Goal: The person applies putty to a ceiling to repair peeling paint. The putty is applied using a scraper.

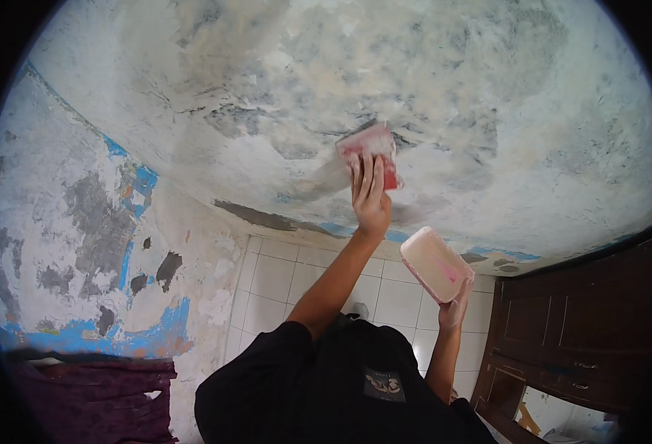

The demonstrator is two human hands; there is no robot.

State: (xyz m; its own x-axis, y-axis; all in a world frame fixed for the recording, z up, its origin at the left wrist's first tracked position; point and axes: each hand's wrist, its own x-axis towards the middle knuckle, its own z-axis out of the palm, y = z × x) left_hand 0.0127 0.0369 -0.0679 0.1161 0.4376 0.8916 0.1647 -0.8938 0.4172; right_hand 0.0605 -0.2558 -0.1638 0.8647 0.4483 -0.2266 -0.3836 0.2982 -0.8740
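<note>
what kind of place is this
Probably a room in a home, perhaps partway through renovation. The patchy wall shows grey and blue areas through its pale coating, and there are white tiles and a dark wooden cabinet close by.

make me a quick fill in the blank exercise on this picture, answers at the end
1. The left hand holds a flat red tool, spread on it with several ____.
2. The shallow pinkish tray is held by the other, ____ hand.
3. The person's shirt is ____.
4. A purple cloth hangs at the picture's lower ____.

Answers: fingers; right; black; left
</note>
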